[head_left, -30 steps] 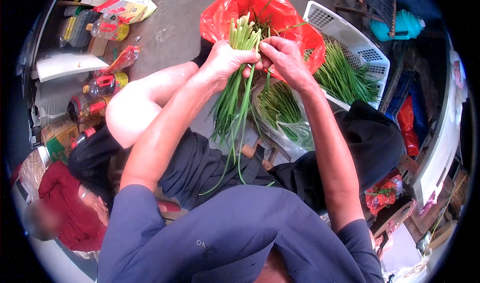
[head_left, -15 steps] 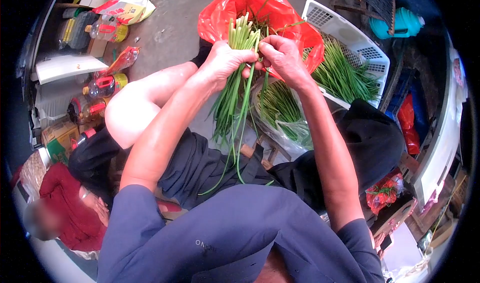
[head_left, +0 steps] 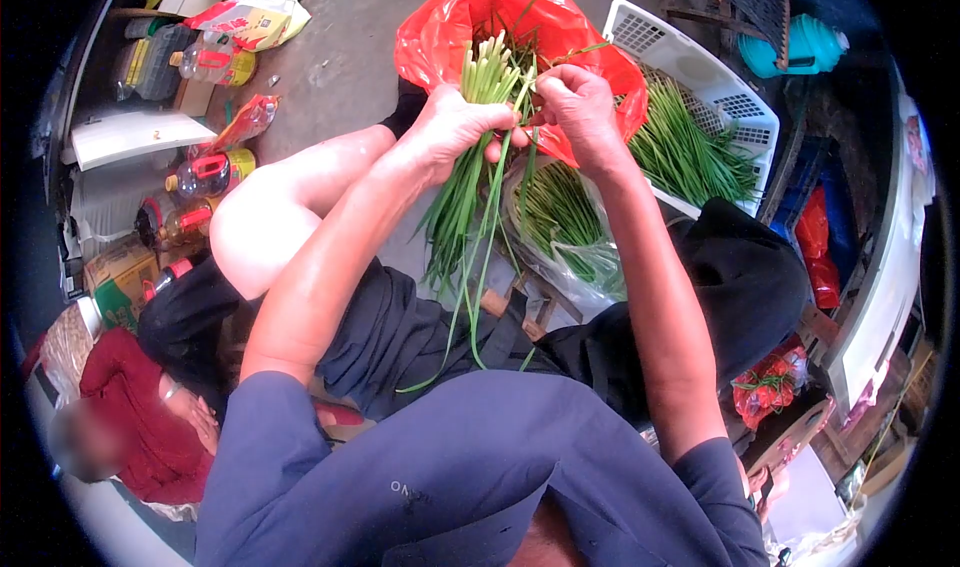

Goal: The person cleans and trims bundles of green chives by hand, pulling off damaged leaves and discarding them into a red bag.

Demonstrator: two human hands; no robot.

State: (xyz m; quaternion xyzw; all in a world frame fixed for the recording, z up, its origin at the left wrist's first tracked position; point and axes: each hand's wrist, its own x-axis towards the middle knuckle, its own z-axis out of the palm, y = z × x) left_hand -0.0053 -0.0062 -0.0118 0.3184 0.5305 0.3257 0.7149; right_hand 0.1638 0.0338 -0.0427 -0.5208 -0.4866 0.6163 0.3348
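Note:
My left hand is closed around a bunch of garlic chives, pale cut ends up and green leaves hanging down toward my lap. Close beside it, my right hand pinches a single chive stalk at the pale ends, thumb and forefinger together. Both hands are over the near edge of a red plastic bag, which stands open with chive scraps inside. Below my right hand, more chives lie in a clear plastic bag.
A white plastic basket at the right holds many chives. Oil bottles and a cardboard box line the left side. Another person in a red sleeve sits at lower left. A teal jug stands at upper right.
My right hand has shifted slightly right and turned at the wrist, still pinching by the stalk ends. The bunch in my left hand has tilted a little to the right.

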